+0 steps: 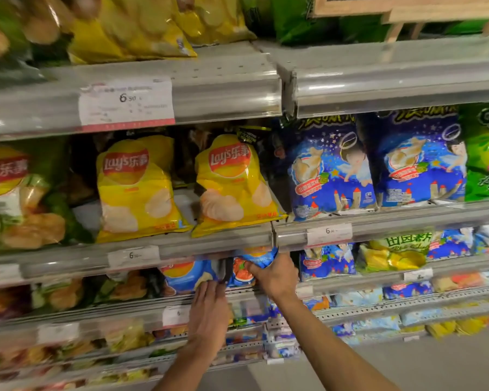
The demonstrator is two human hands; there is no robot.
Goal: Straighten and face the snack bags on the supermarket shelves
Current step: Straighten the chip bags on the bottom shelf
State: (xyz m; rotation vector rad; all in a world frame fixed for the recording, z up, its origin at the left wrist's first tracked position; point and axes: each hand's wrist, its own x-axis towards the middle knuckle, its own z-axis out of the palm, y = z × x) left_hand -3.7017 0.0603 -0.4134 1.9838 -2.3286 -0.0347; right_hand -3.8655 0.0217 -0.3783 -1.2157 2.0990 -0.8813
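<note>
Both hands worked the shelf below the 2 yellow chip bags [138,187], so the step in hand looked to be facing the blue bags there. The right hand [274,273] had its grip curled round the top of a blue bag with a red picture [244,270], thumb on the front, tucked right under the shelf rail [209,244] above. The left hand [209,303] lay with fairly straight fingers pressed against the lower front of the neighbouring blue chip bag [187,275], pinching nothing that could be seen. The 2 blue bags stood just beside each other with a dark gap between. The next move would likely call for drawing the held bag forward and upright until its face met the shelf lip [237,299], while the left hand steadied its neighbour. Room was tight: the rail overhead capped any lift, and bags crowded both sides, so forward towards the aisle was the only free way.
</note>
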